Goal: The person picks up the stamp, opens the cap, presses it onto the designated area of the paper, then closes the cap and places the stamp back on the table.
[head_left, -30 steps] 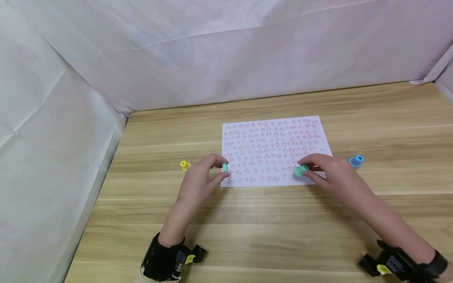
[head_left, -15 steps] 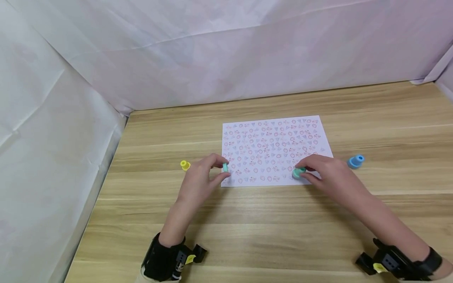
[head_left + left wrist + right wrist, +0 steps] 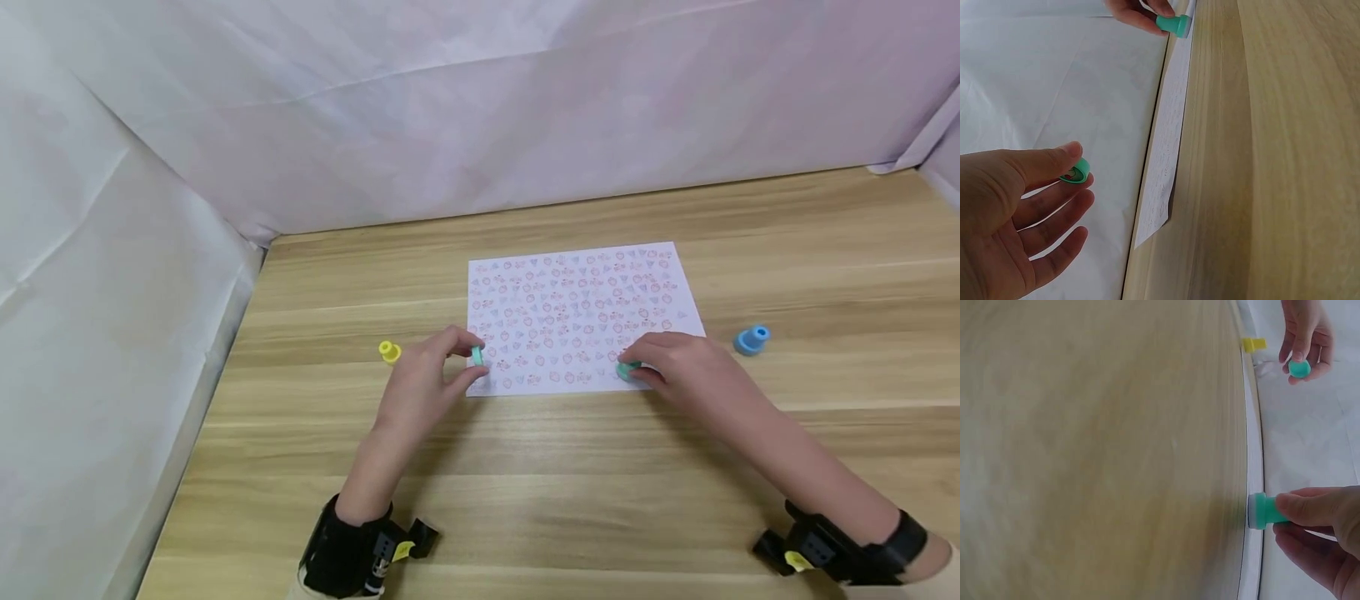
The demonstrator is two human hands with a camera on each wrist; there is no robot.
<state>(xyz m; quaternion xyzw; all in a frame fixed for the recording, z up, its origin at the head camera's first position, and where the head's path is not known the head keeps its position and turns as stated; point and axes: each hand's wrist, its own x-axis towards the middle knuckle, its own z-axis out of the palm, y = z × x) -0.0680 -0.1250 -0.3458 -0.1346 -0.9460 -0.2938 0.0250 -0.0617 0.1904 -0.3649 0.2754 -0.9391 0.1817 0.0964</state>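
Note:
My right hand [image 3: 686,367] pinches the handle of a small green stamp [image 3: 1265,511] between thumb and fingers. Its pale stamping end faces down and sits right at the white paper [image 3: 558,312], near the sheet's front right part. Red and blue strawberry-like prints in rows cover that sheet. In my left hand [image 3: 427,375], thumb and forefinger pinch a round green cap [image 3: 1077,171], while the other fingers are spread. The cap's hollow side shows in the left wrist view. This hand hovers above the paper's front left corner.
A yellow stamp [image 3: 389,352] stands on the wooden table [image 3: 555,475] left of the paper, beside my left hand. To the right of the sheet is a blue stamp [image 3: 752,340]. White cloth [image 3: 480,125] hangs along the table's back and left edges.
My right hand has shifted slightly left and lower with the green stamp, whose handle has tipped more upright. The left hand keeps its place with the cap.

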